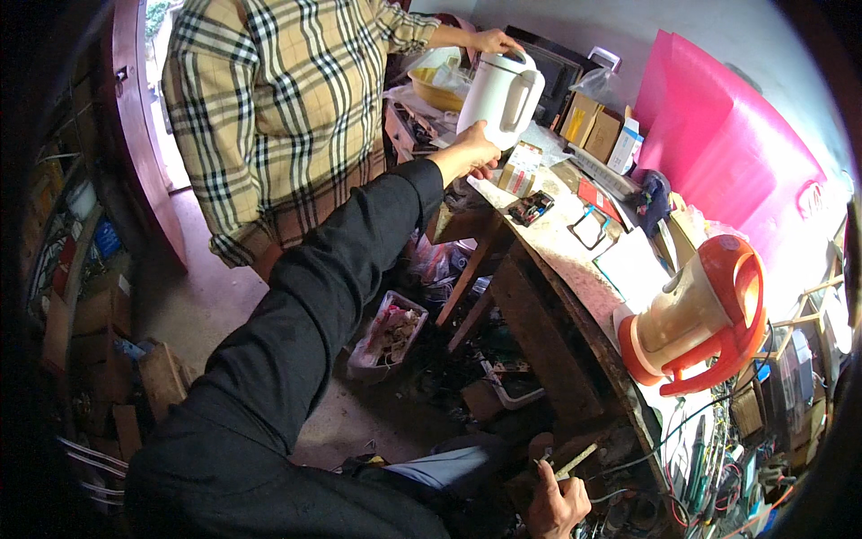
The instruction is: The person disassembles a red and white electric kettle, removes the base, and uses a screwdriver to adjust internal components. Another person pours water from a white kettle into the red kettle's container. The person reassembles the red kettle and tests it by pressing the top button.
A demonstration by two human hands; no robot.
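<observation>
Over the workbench (575, 269), left hand (469, 154) cups the upright white kettle (499, 97), handle facing right.

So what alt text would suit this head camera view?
The person's left hand grips the base of a white electric kettle, whose top another person's hand holds, over a cluttered workbench. Their right hand holds a thin tool.

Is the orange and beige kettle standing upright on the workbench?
No, the orange and beige kettle lies tipped on its side at the edge of the workbench, with its handle pointing outward.
</observation>
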